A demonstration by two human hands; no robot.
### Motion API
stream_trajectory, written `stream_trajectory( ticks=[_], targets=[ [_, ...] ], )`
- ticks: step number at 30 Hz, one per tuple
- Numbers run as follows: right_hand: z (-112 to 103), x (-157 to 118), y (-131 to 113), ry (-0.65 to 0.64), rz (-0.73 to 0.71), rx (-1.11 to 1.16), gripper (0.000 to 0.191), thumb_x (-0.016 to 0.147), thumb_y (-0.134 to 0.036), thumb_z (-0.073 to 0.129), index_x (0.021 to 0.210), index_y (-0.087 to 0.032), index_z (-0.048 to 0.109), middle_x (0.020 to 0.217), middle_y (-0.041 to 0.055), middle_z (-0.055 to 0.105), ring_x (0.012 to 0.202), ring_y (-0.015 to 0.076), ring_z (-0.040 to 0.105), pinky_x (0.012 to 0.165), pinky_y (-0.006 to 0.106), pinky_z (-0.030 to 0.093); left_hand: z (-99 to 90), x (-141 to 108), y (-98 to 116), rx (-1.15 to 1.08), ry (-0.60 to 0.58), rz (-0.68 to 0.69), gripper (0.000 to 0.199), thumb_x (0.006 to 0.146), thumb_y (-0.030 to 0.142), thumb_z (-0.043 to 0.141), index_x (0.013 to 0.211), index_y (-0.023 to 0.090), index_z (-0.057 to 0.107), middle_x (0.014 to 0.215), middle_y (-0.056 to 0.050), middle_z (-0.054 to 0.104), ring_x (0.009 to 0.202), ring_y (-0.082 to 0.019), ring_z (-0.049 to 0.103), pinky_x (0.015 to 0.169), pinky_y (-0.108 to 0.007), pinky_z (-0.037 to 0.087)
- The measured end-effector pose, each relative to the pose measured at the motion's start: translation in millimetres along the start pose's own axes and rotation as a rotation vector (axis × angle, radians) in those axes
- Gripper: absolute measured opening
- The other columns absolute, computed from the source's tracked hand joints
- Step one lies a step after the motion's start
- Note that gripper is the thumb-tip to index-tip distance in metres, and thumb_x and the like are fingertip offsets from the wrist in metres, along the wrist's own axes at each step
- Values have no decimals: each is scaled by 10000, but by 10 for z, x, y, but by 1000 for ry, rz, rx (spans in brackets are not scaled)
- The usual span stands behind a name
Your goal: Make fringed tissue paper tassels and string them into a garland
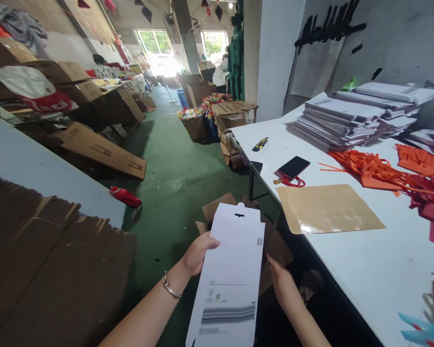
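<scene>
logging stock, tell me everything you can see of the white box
The white box is long and flat, seemingly smooth card. Its far end has a dark slot and small rounded tab; a grey square mark sits near its right edge. Lower down are small logos, grey stripes and print too small to read. The left hand holds its left edge, thumb on top; the right hand is by its right edge, contact unclear. It is beside the table.
</scene>
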State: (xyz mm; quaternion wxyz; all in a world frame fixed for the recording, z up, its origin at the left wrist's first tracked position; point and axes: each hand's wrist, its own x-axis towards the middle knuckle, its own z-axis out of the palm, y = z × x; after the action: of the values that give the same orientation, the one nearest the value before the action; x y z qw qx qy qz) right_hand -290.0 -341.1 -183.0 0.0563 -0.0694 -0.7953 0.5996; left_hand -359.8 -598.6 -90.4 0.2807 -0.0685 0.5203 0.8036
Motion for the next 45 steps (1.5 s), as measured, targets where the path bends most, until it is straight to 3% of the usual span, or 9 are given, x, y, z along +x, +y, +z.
stream_trajectory(
  ticks=[4,8,11,13,15,18,24,27,45],
  targets=[
    [-135,-232,-343,-73,-33,-60,444,902,-447,626,1271,-207,685,1284,146,679,1171,298,658,1025,469,508,281,-96,-207,103,76,86,357,796,260,689,1120,111,703,1005,-109,764,1003,-330,668,884,-405,502],
    [-99,-377,-710,-284,-178,70,910,767,-421,790,1537,-176,372,1574,160,380,1423,319,415,1149,478,374,738,-285,-478,481,15,301,495,906,409,629,1351,192,608,1389,-121,615,1338,-353,482,1130,-444,361],
    [-161,-362,-784,-175,-30,204,492,872,-462,660,1249,-146,666,1258,168,688,1167,321,650,1007,434,510,886,-369,-495,651,-114,467,610,888,478,661,1438,246,537,1618,-104,339,1486,-352,283,1214,-453,242],
    [-263,-367,-758,-85,113,281,377,890,-498,636,987,-148,740,973,138,768,925,302,718,847,394,570,846,-333,-394,616,67,549,653,873,484,689,1458,259,505,1632,-104,308,1502,-339,253,1228,-458,202],
    [-351,-413,-712,-100,205,417,375,841,-509,705,935,-147,739,934,129,769,875,296,714,800,386,571,761,-242,-263,467,170,493,715,812,492,763,1432,229,523,1565,-140,424,1456,-356,347,1212,-495,231],
    [-409,-516,-646,-184,309,625,448,766,-483,795,1066,-159,722,1007,135,761,927,312,712,838,426,567,694,-107,-121,158,-141,150,657,699,466,865,1229,127,677,1298,-204,669,1212,-402,608,1066,-545,430],
    [-646,-481,-724,428,-422,-33,599,876,-204,708,1420,-351,505,1349,74,584,1182,258,598,958,432,517,854,-85,-115,41,-270,1,418,793,330,811,1135,101,737,1095,-167,767,983,-313,726,953,-448,520],
    [-783,-305,-965,343,-772,-479,519,900,-72,633,1355,-319,598,1188,80,653,1115,258,597,939,440,493,930,-128,-131,109,-316,-34,441,797,349,809,1169,124,731,1107,-146,768,987,-296,723,945,-421,522],
    [-576,14,-1199,48,-736,-345,148,952,-141,604,1020,-205,719,1012,61,705,923,170,675,794,269,575,691,-164,-97,-57,-501,-65,409,782,255,815,1178,172,749,1063,-115,788,958,-249,747,887,-314,547]
  ],
)
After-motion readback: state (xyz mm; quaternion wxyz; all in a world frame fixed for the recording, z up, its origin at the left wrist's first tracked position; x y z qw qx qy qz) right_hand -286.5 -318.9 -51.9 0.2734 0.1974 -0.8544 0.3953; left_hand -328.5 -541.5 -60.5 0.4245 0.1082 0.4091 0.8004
